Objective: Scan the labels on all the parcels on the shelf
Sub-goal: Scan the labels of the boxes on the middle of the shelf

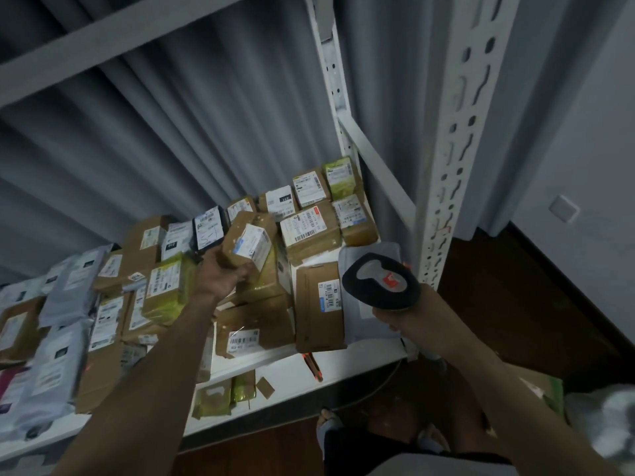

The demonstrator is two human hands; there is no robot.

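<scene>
Many labelled parcels cover the white shelf [371, 352]: brown cardboard boxes, grey mailer bags [68, 290] on the left and yellow-green taped boxes. My left hand [221, 276] grips a small brown box [249, 243] from below and holds it tilted above the pile, its white label facing right. My right hand [409, 316] grips the handle of a black and grey barcode scanner [379, 281], held over the shelf's right part beside a flat brown box [319, 310]. Red scanner light shows on the shelf's front edge [314, 367].
A white perforated upright [453, 159] stands just right of the scanner. A lower shelf [285, 396] holds a few small parcels. Grey curtain hangs behind the rack. Dark wooden floor lies below, with my feet and another parcel at the lower right.
</scene>
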